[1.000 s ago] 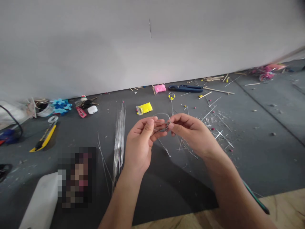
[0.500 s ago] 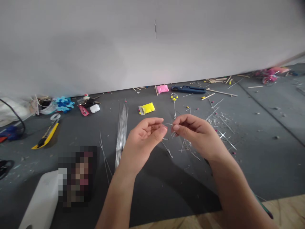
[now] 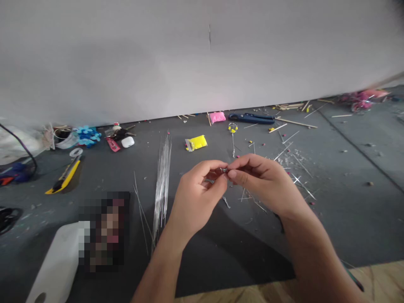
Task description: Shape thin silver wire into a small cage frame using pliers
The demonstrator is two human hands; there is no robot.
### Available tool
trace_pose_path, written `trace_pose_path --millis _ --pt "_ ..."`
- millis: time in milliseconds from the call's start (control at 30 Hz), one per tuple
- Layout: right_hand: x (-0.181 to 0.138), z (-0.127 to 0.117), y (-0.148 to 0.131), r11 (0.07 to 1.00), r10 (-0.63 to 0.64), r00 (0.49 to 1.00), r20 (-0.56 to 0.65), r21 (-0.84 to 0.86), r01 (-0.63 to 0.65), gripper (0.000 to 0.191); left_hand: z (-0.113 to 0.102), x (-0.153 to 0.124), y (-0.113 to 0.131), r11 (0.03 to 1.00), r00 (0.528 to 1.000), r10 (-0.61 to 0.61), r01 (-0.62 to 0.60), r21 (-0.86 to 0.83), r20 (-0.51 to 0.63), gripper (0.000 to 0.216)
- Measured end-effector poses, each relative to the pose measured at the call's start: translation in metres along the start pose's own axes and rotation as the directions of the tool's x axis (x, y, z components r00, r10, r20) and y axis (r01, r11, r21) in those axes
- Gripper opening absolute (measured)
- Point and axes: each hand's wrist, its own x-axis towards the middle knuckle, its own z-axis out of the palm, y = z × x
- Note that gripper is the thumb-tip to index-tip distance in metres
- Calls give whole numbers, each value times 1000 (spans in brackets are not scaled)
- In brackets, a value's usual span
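My left hand [image 3: 202, 189] and my right hand [image 3: 260, 179] meet fingertip to fingertip above the dark mat. Both pinch a thin silvery wire [image 3: 223, 170], of which only a short bit shows between the fingers. Just below them, a short wire piece with a twisted, looped end [image 3: 226, 202] lies on the mat. Beyond my fingers lies a wire stem topped by a ring with yellow bits [image 3: 232, 129]. A bundle of straight wires [image 3: 163, 176] rests left of my left hand.
A yellow packet [image 3: 198, 142], a pink packet [image 3: 217, 117] and a dark blue cutter-like tool [image 3: 251, 118] lie toward the white backdrop [image 3: 189, 63]. Cut wires [image 3: 303, 186] scatter at right. A yellow utility knife [image 3: 65, 176] and a white object [image 3: 55, 265] lie at left.
My hands have come closer together, and the left thumb and forefinger have closed onto the wire. The wire curve that showed between them is now mostly covered.
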Motion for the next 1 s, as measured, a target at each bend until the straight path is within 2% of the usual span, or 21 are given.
trace_pose_path --millis 133,333,500,667,833,1000 --pt "-2 -1 -2 1000 -6 1000 18 30 6 8 -1 0 1 995 997 -55 60 -85 52 13" --pt "-2 -2 -3 1000 -5 1000 16 29 5 6 -2 0 0 989 991 -104 112 -95 83 8" --pt "-1 -1 -2 990 -7 999 34 144 2 7 2 2 -2 966 991 -123 130 -224 45 17" --pt "-2 -2 -5 969 6 995 102 244 -31 13 2 4 -2 958 992 -121 126 -258 38 11" --pt "-1 -2 -6 969 8 994 107 245 -34 17 1 5 -2 960 993 -117 110 -259 -13 11" --pt "0 1 -7 984 29 994 101 170 -46 11 4 5 -5 954 991 -130 120 -273 -17 9"
